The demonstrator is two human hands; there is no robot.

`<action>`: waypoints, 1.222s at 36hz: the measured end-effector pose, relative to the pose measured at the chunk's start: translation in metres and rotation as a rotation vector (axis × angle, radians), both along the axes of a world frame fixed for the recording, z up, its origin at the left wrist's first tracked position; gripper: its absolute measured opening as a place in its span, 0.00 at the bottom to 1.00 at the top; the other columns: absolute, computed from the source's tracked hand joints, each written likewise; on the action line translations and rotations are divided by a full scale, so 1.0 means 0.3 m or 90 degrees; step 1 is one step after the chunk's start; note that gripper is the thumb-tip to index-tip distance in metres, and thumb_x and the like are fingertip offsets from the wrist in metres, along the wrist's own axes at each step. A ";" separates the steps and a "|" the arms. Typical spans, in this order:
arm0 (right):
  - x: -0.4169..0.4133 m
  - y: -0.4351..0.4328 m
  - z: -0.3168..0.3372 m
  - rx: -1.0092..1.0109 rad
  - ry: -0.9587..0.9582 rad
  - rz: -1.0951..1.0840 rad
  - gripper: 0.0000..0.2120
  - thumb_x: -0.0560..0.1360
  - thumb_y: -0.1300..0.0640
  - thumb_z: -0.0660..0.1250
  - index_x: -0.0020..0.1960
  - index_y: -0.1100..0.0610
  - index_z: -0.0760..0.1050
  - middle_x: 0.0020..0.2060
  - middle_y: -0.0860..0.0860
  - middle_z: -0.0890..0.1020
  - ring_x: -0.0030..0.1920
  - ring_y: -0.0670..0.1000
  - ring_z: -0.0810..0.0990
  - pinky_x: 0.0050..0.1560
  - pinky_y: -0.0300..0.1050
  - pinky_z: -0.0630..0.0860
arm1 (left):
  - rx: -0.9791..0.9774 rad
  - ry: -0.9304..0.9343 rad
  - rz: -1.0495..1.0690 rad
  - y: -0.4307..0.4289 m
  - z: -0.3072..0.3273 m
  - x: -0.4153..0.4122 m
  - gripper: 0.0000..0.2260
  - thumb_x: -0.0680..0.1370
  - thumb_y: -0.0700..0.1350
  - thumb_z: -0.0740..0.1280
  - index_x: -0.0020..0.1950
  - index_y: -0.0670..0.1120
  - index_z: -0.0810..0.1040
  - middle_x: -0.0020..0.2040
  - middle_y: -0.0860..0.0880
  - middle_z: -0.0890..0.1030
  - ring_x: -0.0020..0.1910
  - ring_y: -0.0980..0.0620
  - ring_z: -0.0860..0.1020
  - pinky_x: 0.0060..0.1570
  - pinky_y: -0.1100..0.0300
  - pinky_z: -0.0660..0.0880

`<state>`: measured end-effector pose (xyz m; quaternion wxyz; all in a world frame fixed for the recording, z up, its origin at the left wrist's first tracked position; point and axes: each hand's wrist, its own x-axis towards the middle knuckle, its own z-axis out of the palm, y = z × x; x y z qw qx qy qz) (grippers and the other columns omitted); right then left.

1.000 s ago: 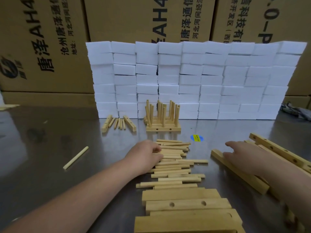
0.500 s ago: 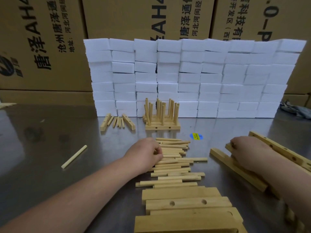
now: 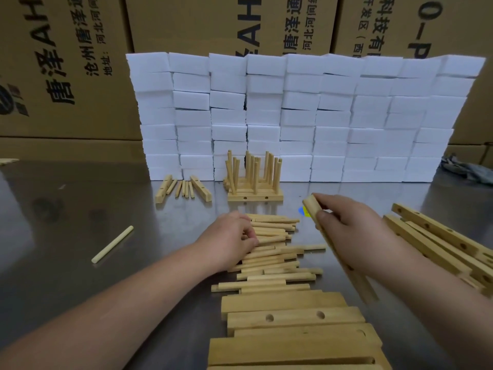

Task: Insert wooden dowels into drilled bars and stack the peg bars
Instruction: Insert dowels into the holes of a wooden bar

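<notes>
My right hand (image 3: 354, 231) grips a drilled wooden bar (image 3: 346, 265), lifted off the table and slanting from upper left to lower right. My left hand (image 3: 229, 239) lies with curled fingers on a pile of loose wooden dowels (image 3: 274, 252) in the middle; whether it pinches one I cannot tell. More drilled bars (image 3: 293, 316) lie side by side at the near edge, and another heap of bars (image 3: 437, 244) lies to the right. A finished stack of peg bars (image 3: 253, 182) with upright dowels stands farther back.
A wall of white foam blocks (image 3: 306, 116) stands behind the peg stack, with cardboard boxes (image 3: 66, 62) behind it. A few short bars and dowels (image 3: 184, 188) lie at back left. One stray dowel (image 3: 112, 244) lies on the steel table (image 3: 66, 209) at left.
My right hand closed around a bar from the right heap, lifted it and carried it left toward the middle. My left hand stayed on the dowel pile.
</notes>
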<state>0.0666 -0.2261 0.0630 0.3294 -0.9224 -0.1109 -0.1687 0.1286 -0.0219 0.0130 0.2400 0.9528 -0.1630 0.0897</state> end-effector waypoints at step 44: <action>-0.024 0.022 0.059 0.599 0.169 0.139 0.07 0.77 0.52 0.63 0.54 0.46 0.74 0.30 0.48 0.81 0.27 0.45 0.72 0.24 0.37 0.69 | -0.224 -0.127 -0.107 -0.070 0.260 -0.247 0.08 0.75 0.53 0.62 0.38 0.65 0.75 0.40 0.62 0.79 0.43 0.64 0.74 0.45 0.64 0.74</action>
